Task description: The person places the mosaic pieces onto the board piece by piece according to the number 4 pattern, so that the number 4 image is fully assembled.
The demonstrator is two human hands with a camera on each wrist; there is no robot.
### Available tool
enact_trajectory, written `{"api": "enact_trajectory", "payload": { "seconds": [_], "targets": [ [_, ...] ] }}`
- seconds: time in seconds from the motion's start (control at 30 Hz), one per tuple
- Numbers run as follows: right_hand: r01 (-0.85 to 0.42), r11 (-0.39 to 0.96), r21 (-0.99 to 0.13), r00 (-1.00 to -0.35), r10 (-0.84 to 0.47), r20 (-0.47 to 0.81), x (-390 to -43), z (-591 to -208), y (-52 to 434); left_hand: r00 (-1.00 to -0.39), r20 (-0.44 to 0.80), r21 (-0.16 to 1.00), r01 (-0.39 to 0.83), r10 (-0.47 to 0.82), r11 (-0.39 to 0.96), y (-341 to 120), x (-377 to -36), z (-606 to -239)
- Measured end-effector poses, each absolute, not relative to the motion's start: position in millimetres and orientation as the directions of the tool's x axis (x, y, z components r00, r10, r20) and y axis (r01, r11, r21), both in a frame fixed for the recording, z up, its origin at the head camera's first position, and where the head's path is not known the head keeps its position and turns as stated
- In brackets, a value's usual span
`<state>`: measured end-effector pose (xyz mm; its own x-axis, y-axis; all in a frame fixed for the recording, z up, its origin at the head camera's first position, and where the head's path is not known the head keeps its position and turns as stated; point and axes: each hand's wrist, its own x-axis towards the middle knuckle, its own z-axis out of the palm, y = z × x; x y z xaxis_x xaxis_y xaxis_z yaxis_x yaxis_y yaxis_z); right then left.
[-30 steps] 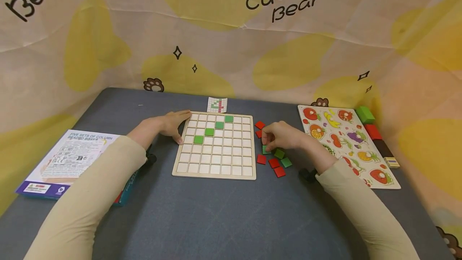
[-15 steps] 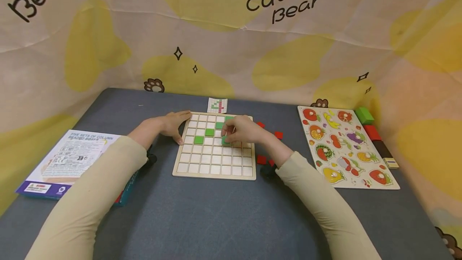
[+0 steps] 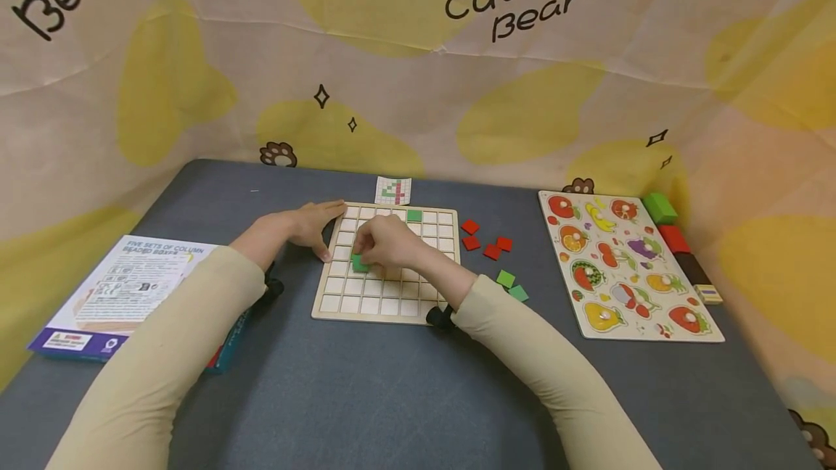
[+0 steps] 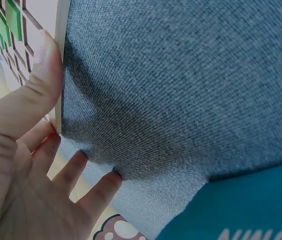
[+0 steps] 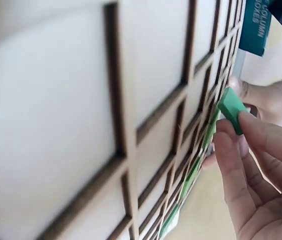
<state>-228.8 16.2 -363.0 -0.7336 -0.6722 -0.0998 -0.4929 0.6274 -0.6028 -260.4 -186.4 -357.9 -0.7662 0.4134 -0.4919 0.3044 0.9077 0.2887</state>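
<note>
A wooden grid board [image 3: 369,306] with white squares lies at mid-table. My left hand [image 3: 310,225] rests along its left side; in the left wrist view the thumb lies over the frame and the other fingers spread beyond the corner. Over the board's left-middle part, my right hand [image 3: 390,241] pinches a green square tile [image 5: 231,107] between thumb and fingertips, tilted in the right wrist view. One green tile [image 3: 414,215] sits in the top row; my right hand hides others in the head view. A small pattern card [image 3: 394,191] stands behind the board.
Several loose red tiles [image 3: 491,252] lie right of the board, with green tiles [image 3: 506,278] nearer. Further right are a fruit puzzle board [image 3: 614,274] and coloured blocks [image 3: 674,238]. A boxed set [image 3: 124,296] lies at the left, partly under the left sleeve.
My right hand has moved left from the loose tiles, across the board, carrying a green tile. The left hand has stayed on the board's left side.
</note>
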Motion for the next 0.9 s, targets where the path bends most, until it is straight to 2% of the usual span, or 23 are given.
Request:
{"api": "enact_trajectory", "payload": {
  "seconds": [0.33,0.63,0.9],
  "targets": [
    [-0.494,0.66,-0.566,-0.744,-0.658,-0.117,-222.5,-365.8,9.3,-0.731,-0.505,0.349,0.313,0.459,0.883,-190.2,-260.0,-355.3],
    [-0.545,0.683,-0.485,-0.744,-0.661,-0.095,-221.6,-367.6,8.2,-0.749,-0.509,0.332,0.285,0.425,0.899,-187.9,-256.3,-357.0],
    [-0.563,0.681,-0.469,-0.743,-0.665,-0.074,-219.8,-370.4,5.5,-0.759,-0.501,0.315,0.289,0.417,0.904,-186.6,-255.7,-357.8]
  ]
}}
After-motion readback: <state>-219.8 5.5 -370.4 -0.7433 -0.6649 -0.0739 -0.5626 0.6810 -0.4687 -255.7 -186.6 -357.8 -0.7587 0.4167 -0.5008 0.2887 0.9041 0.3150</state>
